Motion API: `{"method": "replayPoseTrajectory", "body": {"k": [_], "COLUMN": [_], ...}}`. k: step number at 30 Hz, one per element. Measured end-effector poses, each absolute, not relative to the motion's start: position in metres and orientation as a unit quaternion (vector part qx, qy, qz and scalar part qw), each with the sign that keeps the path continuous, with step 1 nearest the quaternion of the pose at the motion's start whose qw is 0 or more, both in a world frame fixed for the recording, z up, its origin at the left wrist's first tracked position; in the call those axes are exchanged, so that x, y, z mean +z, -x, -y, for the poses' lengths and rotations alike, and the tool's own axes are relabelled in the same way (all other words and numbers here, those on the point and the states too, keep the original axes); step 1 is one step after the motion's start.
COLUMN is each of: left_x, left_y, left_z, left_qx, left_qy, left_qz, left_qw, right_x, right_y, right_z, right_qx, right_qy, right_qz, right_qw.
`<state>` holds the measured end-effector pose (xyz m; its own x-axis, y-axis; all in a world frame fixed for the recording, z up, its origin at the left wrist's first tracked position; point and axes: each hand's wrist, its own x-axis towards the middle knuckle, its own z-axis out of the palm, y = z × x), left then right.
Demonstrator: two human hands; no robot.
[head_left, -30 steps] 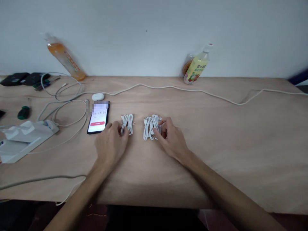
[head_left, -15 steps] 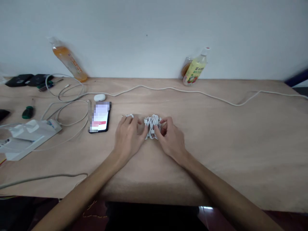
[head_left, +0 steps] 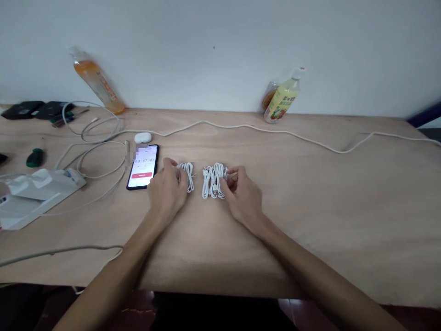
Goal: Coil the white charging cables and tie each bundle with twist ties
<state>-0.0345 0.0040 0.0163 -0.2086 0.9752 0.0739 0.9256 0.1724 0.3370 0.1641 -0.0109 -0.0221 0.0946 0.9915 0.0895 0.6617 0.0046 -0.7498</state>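
My left hand (head_left: 168,187) is at the left edge of a coiled white cable bundle (head_left: 188,177), thumb and fingers closed on it; the fingertips are partly hidden. To the right, several coiled white USB cables (head_left: 211,181) lie side by side on the table, with metal plugs showing. My right hand (head_left: 243,191) has its thumb and curled fingers closed at their right edge. A small gap of bare wood separates the left bundle from the others.
A phone (head_left: 143,168) with a running timer lies left of my left hand, below a white earbud case (head_left: 142,138). A long white cable (head_left: 248,127) crosses the table. Two drink bottles (head_left: 98,85) (head_left: 282,99) lean on the wall. A white holder (head_left: 41,197) stands left.
My left hand has moved left from the middle cables to the separate bundle, which shows more fully now. My right hand stays at the right edge of the others.
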Motion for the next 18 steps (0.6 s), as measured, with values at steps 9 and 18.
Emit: {"method": "replayPoseTrajectory", "body": {"k": [9, 18], "left_x": [0.011, 0.021], "left_y": [0.031, 0.029], "left_z": [-0.002, -0.001], "left_qx": [0.154, 0.101], "left_qy": [-0.633, -0.621], "left_qz": [-0.755, -0.769], "left_qw": [0.078, 0.114], "right_x": [-0.023, -0.004], "right_y": [-0.139, -0.129], "right_z": [-0.002, 0.002], "right_qx": [0.193, 0.192], "right_qy": [0.666, 0.703], "right_qz": [0.651, 0.65], "right_qw": [0.31, 0.216]}}
